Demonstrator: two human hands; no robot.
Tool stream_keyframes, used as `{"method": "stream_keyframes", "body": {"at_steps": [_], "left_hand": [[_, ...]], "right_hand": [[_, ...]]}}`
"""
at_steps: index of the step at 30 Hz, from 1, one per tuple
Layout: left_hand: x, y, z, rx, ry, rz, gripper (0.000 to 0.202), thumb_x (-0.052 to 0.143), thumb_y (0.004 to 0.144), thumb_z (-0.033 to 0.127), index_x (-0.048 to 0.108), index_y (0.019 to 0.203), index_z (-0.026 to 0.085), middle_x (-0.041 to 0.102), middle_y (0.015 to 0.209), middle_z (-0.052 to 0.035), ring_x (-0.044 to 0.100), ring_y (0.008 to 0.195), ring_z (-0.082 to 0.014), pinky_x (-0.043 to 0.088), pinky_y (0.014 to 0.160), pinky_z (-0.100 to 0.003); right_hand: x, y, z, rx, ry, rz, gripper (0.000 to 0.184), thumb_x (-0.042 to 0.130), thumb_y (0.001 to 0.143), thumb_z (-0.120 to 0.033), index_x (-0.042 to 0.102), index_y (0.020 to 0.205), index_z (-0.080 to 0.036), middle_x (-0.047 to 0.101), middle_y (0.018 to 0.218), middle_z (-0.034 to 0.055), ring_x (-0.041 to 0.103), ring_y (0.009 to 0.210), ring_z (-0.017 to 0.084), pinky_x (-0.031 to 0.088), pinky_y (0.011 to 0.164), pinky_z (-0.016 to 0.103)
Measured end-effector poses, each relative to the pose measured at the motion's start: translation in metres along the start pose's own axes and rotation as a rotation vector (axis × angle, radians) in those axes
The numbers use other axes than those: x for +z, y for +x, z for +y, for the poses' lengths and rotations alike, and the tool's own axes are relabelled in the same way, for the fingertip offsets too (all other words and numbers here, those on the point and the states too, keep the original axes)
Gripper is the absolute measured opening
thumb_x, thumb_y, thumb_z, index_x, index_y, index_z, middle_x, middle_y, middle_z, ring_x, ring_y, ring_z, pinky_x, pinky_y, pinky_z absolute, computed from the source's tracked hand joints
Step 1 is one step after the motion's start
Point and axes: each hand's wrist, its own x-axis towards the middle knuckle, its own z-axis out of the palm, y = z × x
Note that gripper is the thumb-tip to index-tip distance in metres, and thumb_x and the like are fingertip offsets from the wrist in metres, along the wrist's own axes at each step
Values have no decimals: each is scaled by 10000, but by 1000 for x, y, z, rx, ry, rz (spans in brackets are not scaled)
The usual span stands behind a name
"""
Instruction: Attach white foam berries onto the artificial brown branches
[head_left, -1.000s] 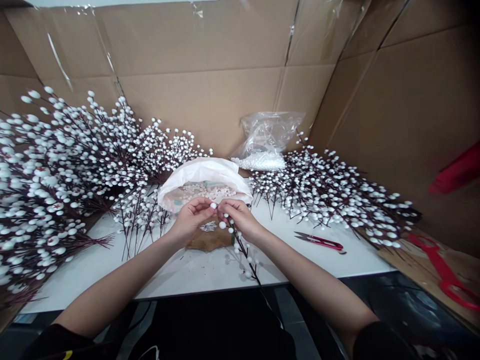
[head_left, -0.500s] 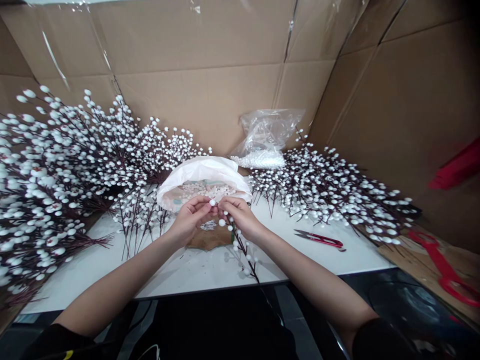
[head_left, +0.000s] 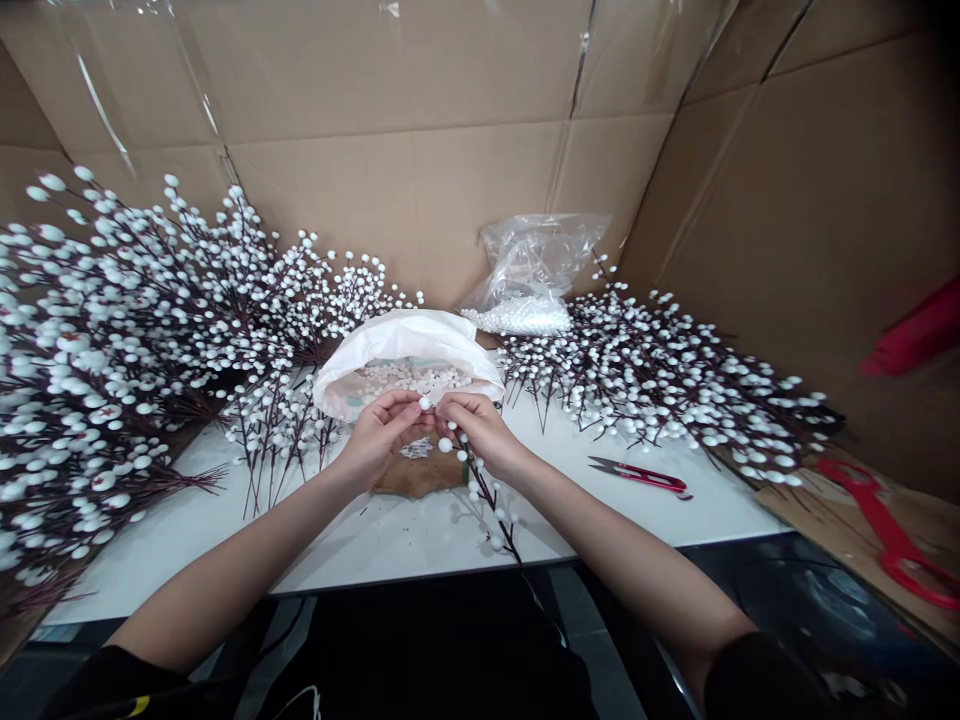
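My left hand (head_left: 382,432) pinches a small white bead (head_left: 425,403) at its fingertips. My right hand (head_left: 480,432) grips a dark twig branch (head_left: 489,497) set with white beads, its stem trailing down toward the table's front edge. The two hands meet fingertip to fingertip just in front of a white bag (head_left: 409,352) that lies open with several loose white beads inside. A brown scrap (head_left: 420,478) lies on the white table (head_left: 375,540) under my hands.
Piles of beaded branches lie at the left (head_left: 112,340) and at the right (head_left: 652,385). A clear plastic bag of beads (head_left: 529,275) stands at the back. Red snips (head_left: 637,476) lie right of my hands, red scissors (head_left: 885,530) farther right. Cardboard walls (head_left: 420,150) surround the table.
Almost nothing has moved; my hands stay together at the bead, and the view has shifted slightly.
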Motion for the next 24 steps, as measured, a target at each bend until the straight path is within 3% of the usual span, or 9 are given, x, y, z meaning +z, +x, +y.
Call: {"method": "stream_keyframes", "body": {"at_steps": [7, 15, 24], "left_hand": [[1, -1, 2, 25, 36, 7, 252, 731, 722, 302, 641, 911, 163, 700, 754, -19, 654, 724, -117, 523, 817, -301], [1, -2, 8, 211, 334, -3, 186, 678, 765, 301, 656, 907, 182, 679, 795, -14, 654, 765, -145, 531, 759, -269], [3, -3, 6, 152, 236, -10, 206, 708, 733, 289, 629, 894, 187, 676, 768, -4, 658, 743, -141, 534, 774, -287]], "right_hand": [[-1, 0, 3, -10, 3, 0, 224, 491, 750, -209, 508, 530, -168, 476, 484, -40, 395, 462, 86, 291, 473, 218], [-2, 0, 7, -26, 28, -52, 263, 470, 740, -198, 446, 480, -177, 418, 451, -45, 378, 455, 90, 286, 484, 231], [-3, 2, 10, -9, 75, -63, 234, 478, 719, -210, 419, 493, -185, 366, 464, -56, 334, 453, 85, 239, 475, 234]]}}
